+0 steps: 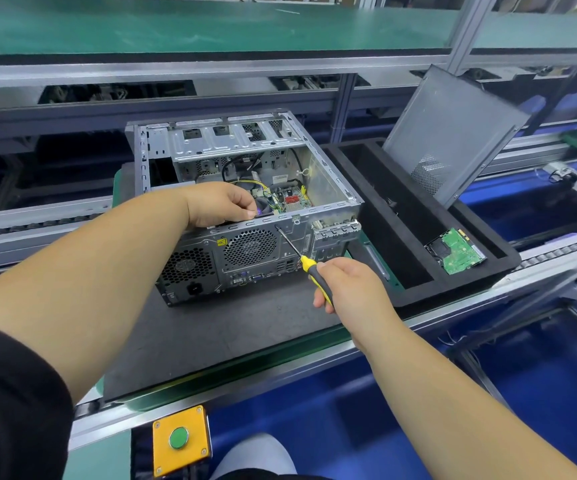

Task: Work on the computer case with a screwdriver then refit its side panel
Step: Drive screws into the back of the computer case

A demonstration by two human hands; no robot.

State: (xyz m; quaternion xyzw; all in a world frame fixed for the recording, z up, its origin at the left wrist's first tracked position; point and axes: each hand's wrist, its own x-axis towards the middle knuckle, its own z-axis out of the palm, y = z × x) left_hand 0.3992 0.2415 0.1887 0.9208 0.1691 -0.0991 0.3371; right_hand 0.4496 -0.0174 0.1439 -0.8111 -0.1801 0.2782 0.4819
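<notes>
Case (242,202) lies open-side up on a dark mat (211,334). The left hand (223,204) curls over its near top edge; the right hand (344,285) grips the screwdriver (309,268), tip at that rim. The side panel (453,133) leans tilted in the foam tray (401,216) just beside.
</notes>
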